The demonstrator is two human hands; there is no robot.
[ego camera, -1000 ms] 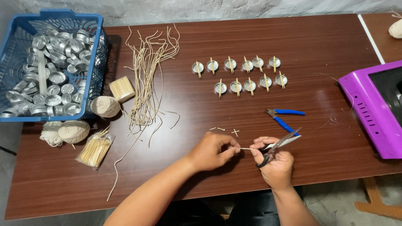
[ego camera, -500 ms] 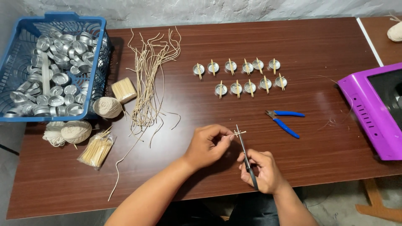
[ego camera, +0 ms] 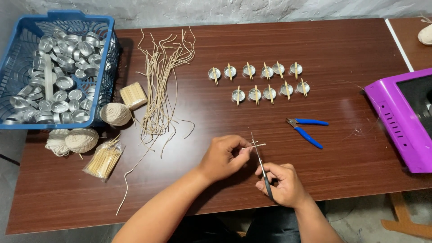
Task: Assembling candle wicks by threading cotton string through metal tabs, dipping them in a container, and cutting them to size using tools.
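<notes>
Near the front edge of the tabletop, a little right of its middle, the two hands work close together. The left hand has thumb and first fingers pinched together on a small light stick piece, which it holds just above the wood. The other fingers are curled in. The right hand is closed around the dark handles of a pair of scissors. The thin blades point away from the person and cross the stick piece; they look nearly shut, but how much gap is between them I cannot tell.

Just behind the right hand, toward the right edge, lie pliers with blue handles. Further back, two rows of small metal cups stand on the wood, each one with a short stick laid across its rim. A bundle of pale cord pieces is spread from the back edge toward the middle. At the back left corner a blue plastic basket is full of empty metal cups. Beside its front right corner are a block of short sticks and a ball of twine. More twine balls and a clear bag of wooden sticks lie near the left edge. A purple plastic case hangs over the right edge.
</notes>
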